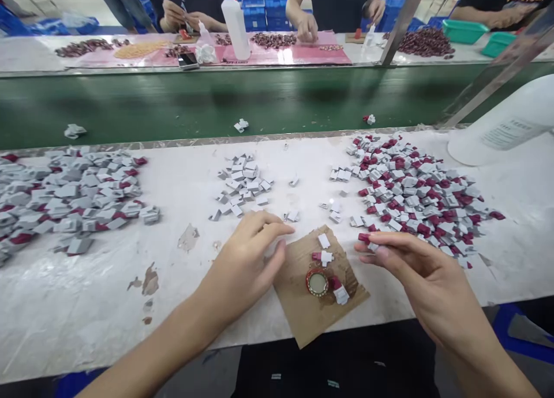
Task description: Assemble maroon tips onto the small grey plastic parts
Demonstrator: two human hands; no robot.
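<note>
Red-and-gray plastic piece [366,239]: pinched in the fingertips of the right hand [426,274], just right of the cardboard.
Left hand [249,256]: half open, near the cardboard's left edge; I see nothing in it.
Cardboard [298,308]: flat, with a bottle cap [308,283] and a few more pieces on it.
Heaps: a small gray one [243,181] between two big gray-and-red ones.
White bottle [504,124]: behind the right heap.
Green strip [277,98]: past the table.
Far side: other people's hands at work.

Head-mounted view, directed forward and down: left hand [249,254] and right hand [426,274] close, table [104,294] beneath, green belt [277,101] and far bench [26,55] beyond.
</note>
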